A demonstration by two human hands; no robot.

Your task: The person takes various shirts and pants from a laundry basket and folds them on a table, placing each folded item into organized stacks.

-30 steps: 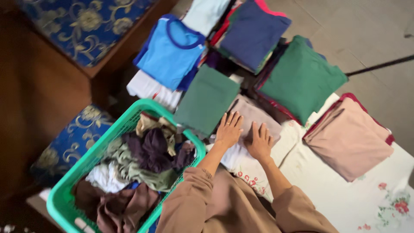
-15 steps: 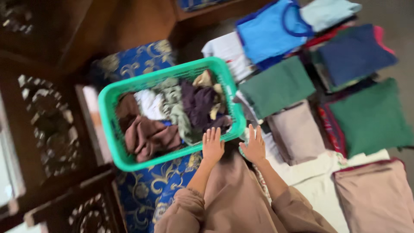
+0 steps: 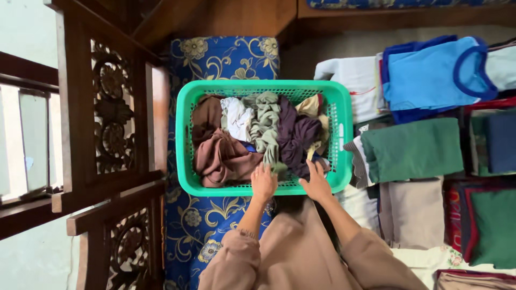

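A green plastic laundry basket (image 3: 186, 142) sits on a blue floral cushion (image 3: 224, 53), filled with crumpled clothes: a brown garment (image 3: 217, 156), a white one (image 3: 236, 115), an olive one (image 3: 264, 123) and a dark purple one (image 3: 296, 137). My left hand (image 3: 264, 181) reaches over the basket's near rim, fingers spread on the clothes. My right hand (image 3: 316, 182) lies at the near rim too, fingers touching the purple garment. Neither hand has closed on anything. Brown sleeves cover both forearms.
Folded clothes lie in piles to the right: a blue shirt (image 3: 430, 75), a white piece (image 3: 352, 80), a green piece (image 3: 414, 150), a beige piece (image 3: 416, 212), a dark green one (image 3: 494, 225). Carved dark wooden furniture (image 3: 115, 134) stands at the left.
The view has swung left from the folded piles to the basket. Both hands left the beige folded garment and now reach into the basket's near edge.
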